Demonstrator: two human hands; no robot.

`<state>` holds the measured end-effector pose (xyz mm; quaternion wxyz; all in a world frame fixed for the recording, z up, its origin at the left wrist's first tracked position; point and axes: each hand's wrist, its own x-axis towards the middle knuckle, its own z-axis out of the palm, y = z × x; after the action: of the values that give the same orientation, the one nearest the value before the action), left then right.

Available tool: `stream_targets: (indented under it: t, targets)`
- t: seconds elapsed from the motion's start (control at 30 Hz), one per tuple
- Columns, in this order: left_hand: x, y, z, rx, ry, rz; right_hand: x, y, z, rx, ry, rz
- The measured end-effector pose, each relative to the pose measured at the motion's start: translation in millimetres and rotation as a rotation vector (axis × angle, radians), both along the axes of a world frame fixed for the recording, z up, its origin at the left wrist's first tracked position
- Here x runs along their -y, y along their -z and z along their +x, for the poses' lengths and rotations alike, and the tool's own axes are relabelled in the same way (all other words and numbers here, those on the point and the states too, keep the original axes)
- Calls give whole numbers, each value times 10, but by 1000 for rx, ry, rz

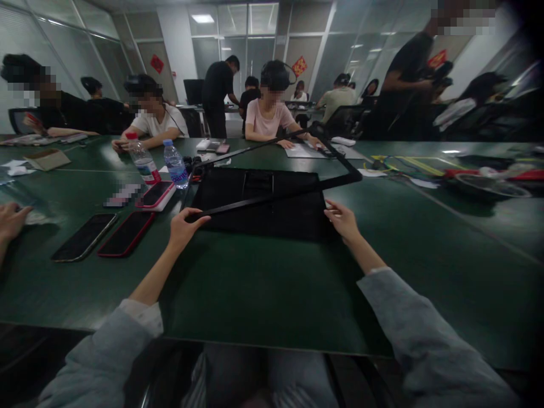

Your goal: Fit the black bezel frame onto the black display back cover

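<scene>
My left hand point(187, 226) pinches the near left corner of a thin black rectangular frame point(272, 198). The frame is tilted, its right side raised above the table, and its middle is an open gap. Beneath it a flat black backing board point(289, 218) lies on the green table, with a stand-like piece point(258, 181) in its upper middle. At the board's right edge is my right hand point(343, 222), thumb and fingers parted and slightly bent. Whether its fingertips touch the board is unclear. The raised right corner of the frame is apart from this hand.
Left on the table point(255, 294) lie a dark phone point(85, 237), a red-cased phone point(126, 233) and a phone on a white box point(157, 194). Behind them stand a red-capped bottle point(144, 161) and a blue-capped bottle point(175, 164). Another person's hand point(12, 221) rests far left.
</scene>
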<state>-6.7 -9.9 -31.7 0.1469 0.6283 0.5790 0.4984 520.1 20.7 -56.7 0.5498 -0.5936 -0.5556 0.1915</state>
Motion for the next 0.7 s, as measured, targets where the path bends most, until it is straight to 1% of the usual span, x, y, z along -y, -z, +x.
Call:
stream_targets:
  t: [0.03, 0.07, 0.1, 0.17, 0.2, 0.23, 0.27, 0.33, 0.4, 0.47, 0.57, 0.7]
  targets:
    - [12, -5, -2, -29, 0, 28, -32, -41, -16, -26, 75, 37]
    - [24, -10, 0, -64, -1, 56, -44, -94, -19, -86, 107, 50]
    - [38, -17, 5, -104, -2, 76, -38, -157, -12, -165, 88, 44]
    - [66, -34, 27, -192, -7, 87, 21, -287, 18, -290, -51, -1]
    - [78, -41, 42, -233, -6, 83, 62, -340, 31, -315, -123, -38]
    - [89, -46, 57, -268, -2, 77, 103, -374, 36, -307, -174, -74]
    - [96, -47, 70, -295, 5, 75, 138, -386, 30, -268, -192, -98]
    - [100, -40, 77, -334, 28, 78, 178, -341, -14, -118, -139, -73]
    - [91, -24, 56, -366, 52, 76, 175, -234, -81, 51, -43, 9]
    - [78, -8, 18, -397, 68, 54, 146, -116, -139, 162, 28, 74]
    - [71, 4, -38, -456, 77, 5, 93, 15, -171, 219, 58, 80]
    - [86, 8, -62, -541, 120, -24, 31, 125, -126, 252, 56, 53]
